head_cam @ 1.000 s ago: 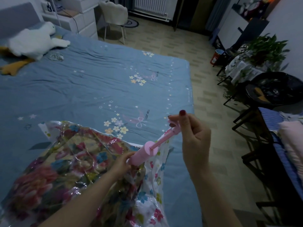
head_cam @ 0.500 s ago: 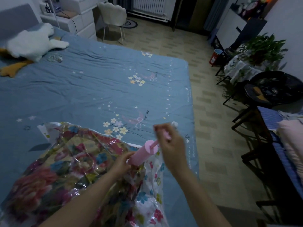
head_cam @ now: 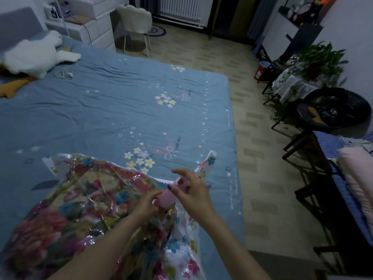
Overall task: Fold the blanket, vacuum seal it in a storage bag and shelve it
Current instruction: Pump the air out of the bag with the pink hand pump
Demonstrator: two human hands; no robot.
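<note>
Pink plastic formed the cylindrical hand pump (head_cam: 166, 196), gripped at its base by the left hand (head_cam: 148, 205) and at its handle end by the curled right hand (head_cam: 191, 194). "SLEEP WELL" was printed on the blue bedsheet (head_cam: 113, 110). Glossy, crinkled film of the storage bag (head_cam: 66, 199) enclosed the floral blanket (head_cam: 46, 225), laid on the bed's near edge.

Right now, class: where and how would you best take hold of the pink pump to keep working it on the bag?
Grip the pump barrel low with the left hand to steady it on the bag; the right hand takes the top end from above, since it tilts up and right.
</note>
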